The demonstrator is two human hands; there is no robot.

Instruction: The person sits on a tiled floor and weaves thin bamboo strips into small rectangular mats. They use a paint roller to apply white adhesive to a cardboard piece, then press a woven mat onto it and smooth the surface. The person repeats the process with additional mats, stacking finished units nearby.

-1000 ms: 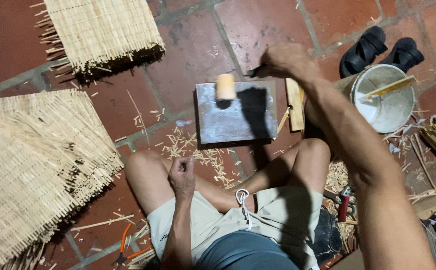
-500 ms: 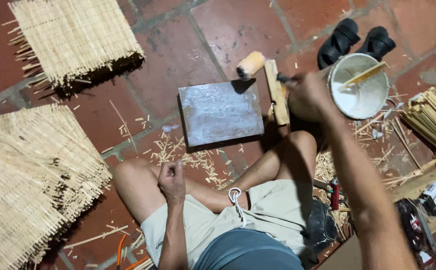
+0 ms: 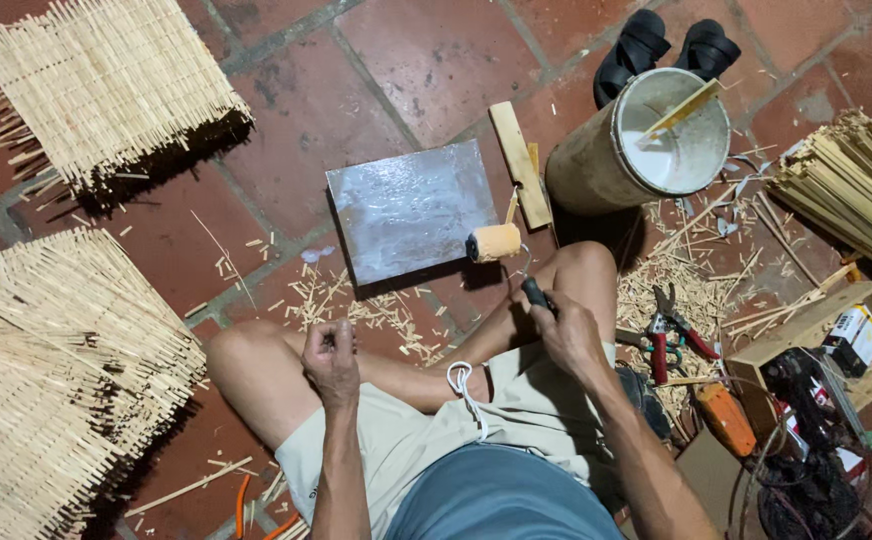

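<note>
Right hand (image 3: 568, 332) is clenched around the dark handle of a small paint roller (image 3: 496, 242). The roller's yellow-orange sleeve sits ahead of that hand, touching the near right edge of a grey metal plate (image 3: 406, 208) lying flat on the floor. Left hand (image 3: 331, 352) rests over the left knee, fingers curled loosely inward; whether it pinches anything cannot be told.

Edges and clearance: the plate's near edge lies just ahead of the shins, with scattered wood shavings (image 3: 356, 305) between it and the legs. A wooden block (image 3: 519, 163) lies along the plate's right edge, touching or nearly so. Beyond the right hand stands a tilted cylindrical bucket (image 3: 596, 165) with white contents and a flat stick across its mouth; a pair of black sandals (image 3: 664, 48) lies behind it. To the right of the right hand the floor is crowded: red-handled pliers (image 3: 671, 330), an orange tool (image 3: 724, 418), a small wooden box (image 3: 806, 330) and a bundle of bamboo sticks (image 3: 846, 190). To the left of the left hand, stacked woven bamboo mats (image 3: 46, 380) reach near the knee; a second stack (image 3: 106, 85) lies well ahead.

Surface: red tile floor (image 3: 406, 50) with grey joints, open ahead of the plate.
</note>
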